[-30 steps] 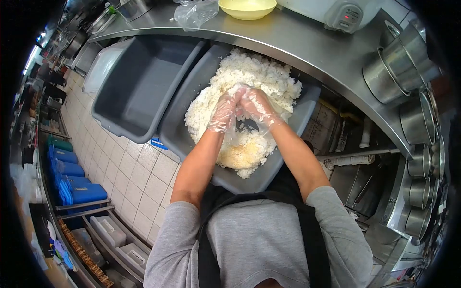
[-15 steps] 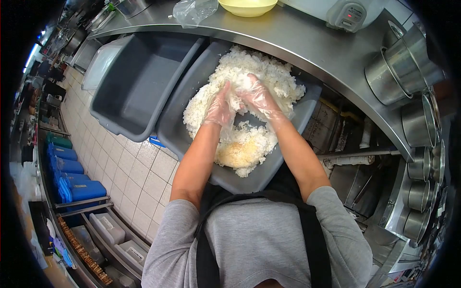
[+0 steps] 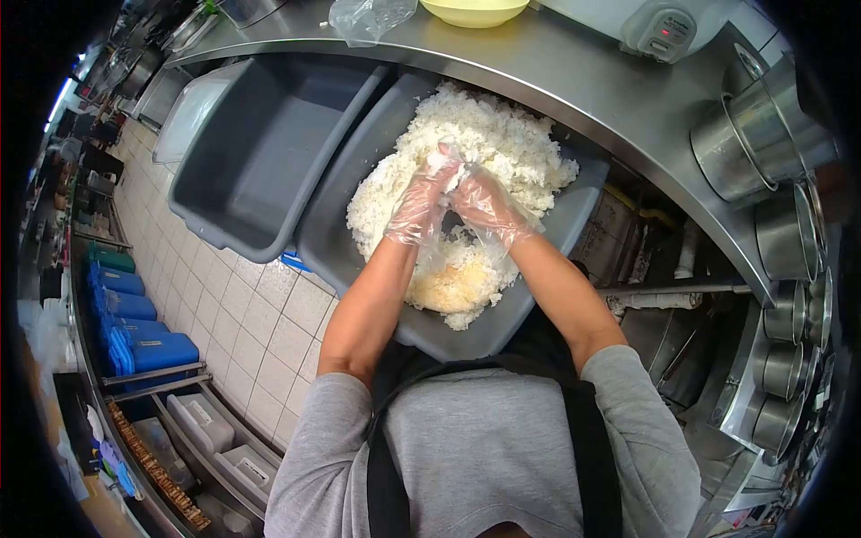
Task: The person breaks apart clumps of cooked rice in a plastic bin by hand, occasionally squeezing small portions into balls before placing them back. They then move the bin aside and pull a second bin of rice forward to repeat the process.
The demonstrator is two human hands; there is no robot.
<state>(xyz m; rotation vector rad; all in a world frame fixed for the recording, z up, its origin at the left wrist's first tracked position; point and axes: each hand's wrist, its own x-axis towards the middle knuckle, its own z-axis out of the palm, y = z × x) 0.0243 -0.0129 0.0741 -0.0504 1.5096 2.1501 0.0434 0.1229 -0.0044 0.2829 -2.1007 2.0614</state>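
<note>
Cooked white rice (image 3: 511, 125) is heaped in a grey plastic tub (image 3: 574, 197) in front of me, thickest at the far side. A smaller mound of rice with a yellowish patch (image 3: 456, 285) lies at the near end. My left hand (image 3: 425, 199) and my right hand (image 3: 487, 204), both in clear plastic gloves, are brought close together above the heap. Their fingers curl round some rice between them. Part of the held rice and several fingertips are hidden.
A second grey tub (image 3: 309, 166) stands to the left. Behind, a steel counter (image 3: 574, 67) carries a yellow bowl (image 3: 475, 11), a plastic bag (image 3: 369, 20) and a white appliance (image 3: 668, 31). Steel pots (image 3: 731, 148) stand at right; blue bins (image 3: 152, 350) at far left.
My hands have come closer together, the right one moving in toward the left and turning, its fingers now curled over rice. The view has shifted slightly.
</note>
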